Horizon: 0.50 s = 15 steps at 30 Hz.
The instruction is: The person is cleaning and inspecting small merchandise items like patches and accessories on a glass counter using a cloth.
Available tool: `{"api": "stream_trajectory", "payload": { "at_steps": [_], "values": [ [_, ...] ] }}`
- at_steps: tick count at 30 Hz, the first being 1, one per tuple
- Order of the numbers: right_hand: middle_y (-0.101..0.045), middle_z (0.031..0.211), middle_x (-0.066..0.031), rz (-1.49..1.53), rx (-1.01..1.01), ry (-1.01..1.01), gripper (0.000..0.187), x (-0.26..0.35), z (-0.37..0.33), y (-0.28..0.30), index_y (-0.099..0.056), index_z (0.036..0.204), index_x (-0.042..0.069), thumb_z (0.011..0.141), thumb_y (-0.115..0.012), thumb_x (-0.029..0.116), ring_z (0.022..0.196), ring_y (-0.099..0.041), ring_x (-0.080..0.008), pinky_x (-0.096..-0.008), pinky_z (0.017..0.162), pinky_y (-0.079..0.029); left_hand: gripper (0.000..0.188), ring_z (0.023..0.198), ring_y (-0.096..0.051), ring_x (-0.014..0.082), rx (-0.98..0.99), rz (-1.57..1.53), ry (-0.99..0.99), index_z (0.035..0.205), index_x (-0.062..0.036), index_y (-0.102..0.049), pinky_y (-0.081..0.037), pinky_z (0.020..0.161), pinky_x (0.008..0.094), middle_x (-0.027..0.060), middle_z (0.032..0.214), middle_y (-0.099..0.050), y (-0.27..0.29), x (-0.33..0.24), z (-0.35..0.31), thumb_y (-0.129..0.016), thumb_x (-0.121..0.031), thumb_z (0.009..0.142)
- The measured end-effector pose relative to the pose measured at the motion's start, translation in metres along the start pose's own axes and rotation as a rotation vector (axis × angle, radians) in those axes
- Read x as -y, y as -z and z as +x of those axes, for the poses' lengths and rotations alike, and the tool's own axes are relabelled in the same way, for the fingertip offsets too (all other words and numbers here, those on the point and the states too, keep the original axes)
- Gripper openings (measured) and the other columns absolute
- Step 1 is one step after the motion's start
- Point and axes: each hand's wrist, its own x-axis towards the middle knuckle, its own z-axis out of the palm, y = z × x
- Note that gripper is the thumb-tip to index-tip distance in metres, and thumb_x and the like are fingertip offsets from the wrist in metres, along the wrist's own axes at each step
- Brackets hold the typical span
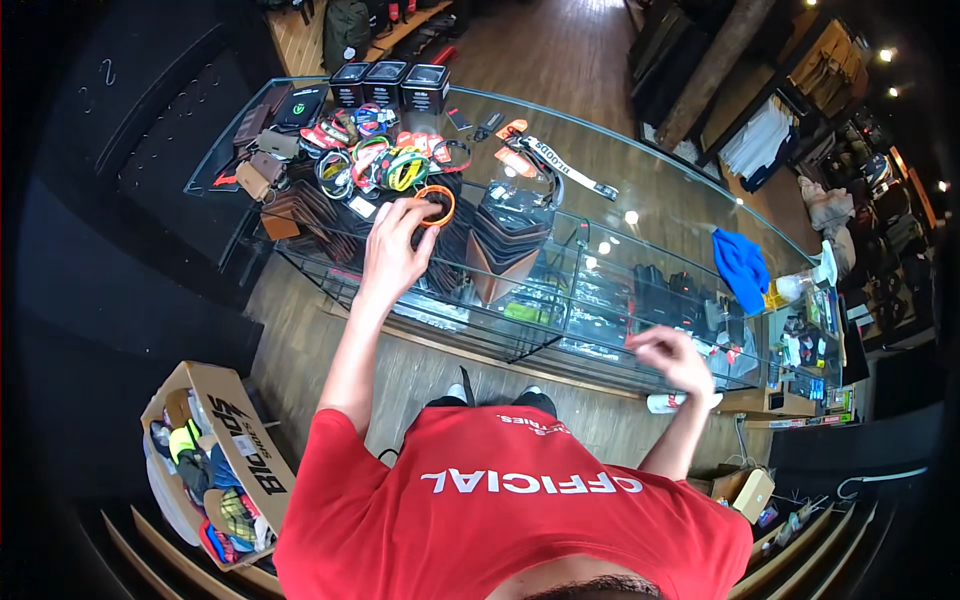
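Note:
My left hand (393, 252) reaches over the glass counter, its fingers closed on an orange wristband (449, 208). The band stands out as a round loop at the near edge of a pile of colourful wristbands (405, 172). Dark wallets (320, 228) stand in a row beside and below that hand. To the right, a stack of brown and black wallets (500, 262) lies on the glass. My right hand (677, 362) hovers in front of the counter's near side, apart from the goods. Its fingers are loosely bent and a little blurred, with nothing visible in them.
The glass display counter (640, 220) spans the view. Black boxes (385, 84) stand at its far left; a white lettered strap (580, 172) lies mid-counter. A blue cloth (740, 268) and a spray bottle (800, 284) are at right. A carton of clothing (250, 450) stands lower left.

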Motion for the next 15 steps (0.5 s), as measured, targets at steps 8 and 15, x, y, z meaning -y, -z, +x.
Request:
{"api": "stream_trajectory", "payload": {
  "at_steps": [8,15],
  "values": [
    [-0.064,0.111,-0.014,-1.24,-1.066,0.201,0.037,-0.016,0.017,0.108,-0.065,0.12,0.008,0.084,-0.071,0.011,0.101,-0.061,-0.0292,-0.0412,0.09,-0.049,0.022,0.096,-0.06,0.0293,-0.055,-0.045,-0.032,0.104,-0.0066,-0.07,-0.05,0.084,0.0397,0.009,0.104,-0.064,-0.002,0.012,-0.008,-0.071,-0.01,0.083],
    [-0.062,0.113,-0.0201,-0.991,-1.041,-0.158,0.054,-0.061,0.034,0.117,-0.061,0.127,0.01,0.075,-0.066,0.0,0.106,-0.061,-0.0399,-0.0453,0.093,-0.049,0.017,0.095,-0.059,0.0297,0.002,-0.101,-0.069,0.1,-0.0058,-0.069,-0.049,0.085,0.0396,0.0088,0.1,-0.063,0.006,0.011,-0.002,-0.071,-0.011,0.084]
  ]
}}
